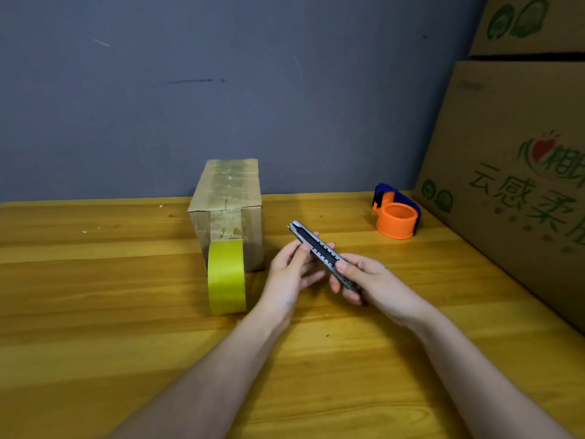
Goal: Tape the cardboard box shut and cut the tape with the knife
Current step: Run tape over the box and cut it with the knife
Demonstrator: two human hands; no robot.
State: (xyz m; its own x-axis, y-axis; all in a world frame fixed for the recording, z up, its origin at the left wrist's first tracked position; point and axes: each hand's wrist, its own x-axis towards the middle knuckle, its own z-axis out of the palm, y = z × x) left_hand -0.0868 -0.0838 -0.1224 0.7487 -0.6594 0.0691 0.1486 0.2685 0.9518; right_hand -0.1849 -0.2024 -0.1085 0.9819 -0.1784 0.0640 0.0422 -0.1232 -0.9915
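A small cardboard box (226, 198) stands on the wooden table, its top and front seam covered with clear tape. A yellow tape roll (226, 277) stands on edge against the box's front, with a strip of tape running up the box face. To the right of the roll, both hands hold a grey and black utility knife (319, 250) above the table. My right hand (370, 280) grips the handle end, thumb on the slider. My left hand (292, 264) pinches the knife's middle with thumb and fingers. The knife's tip points up and left toward the box.
An orange and blue tape dispenser (397, 217) sits at the back right of the table (95, 312). Large printed cardboard cartons (512, 172) are stacked along the right edge. A grey-blue wall (221, 74) closes off the back.
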